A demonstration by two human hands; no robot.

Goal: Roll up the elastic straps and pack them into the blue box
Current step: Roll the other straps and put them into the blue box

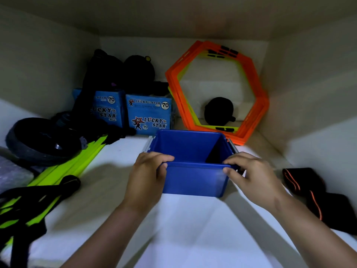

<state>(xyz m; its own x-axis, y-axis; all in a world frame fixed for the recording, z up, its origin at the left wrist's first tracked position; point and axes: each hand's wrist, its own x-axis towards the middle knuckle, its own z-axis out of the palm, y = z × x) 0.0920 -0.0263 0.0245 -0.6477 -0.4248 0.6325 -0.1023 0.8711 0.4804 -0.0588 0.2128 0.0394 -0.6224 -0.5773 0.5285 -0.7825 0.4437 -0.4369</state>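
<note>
A blue box (193, 179) stands open-topped on the white shelf, in the middle of the view. My left hand (146, 178) grips its near left corner, fingers curled over the rim. At the near right corner my right hand (251, 176) holds the rim the same way. A dark shape lies inside the box at the right. Black elastic straps with orange stripes (313, 192) lie unrolled on the shelf to the right of the box. A black and green strap bundle (29, 206) lies at the left.
Two blue Lucky Star cartons (148, 115) stand behind the box. Orange hexagon rings (218, 89) lean against the back wall, with a black ball (219, 111) behind them. A black wheel (40, 140), green slats (81, 161) and dark bags fill the left. Shelf walls close in on both sides.
</note>
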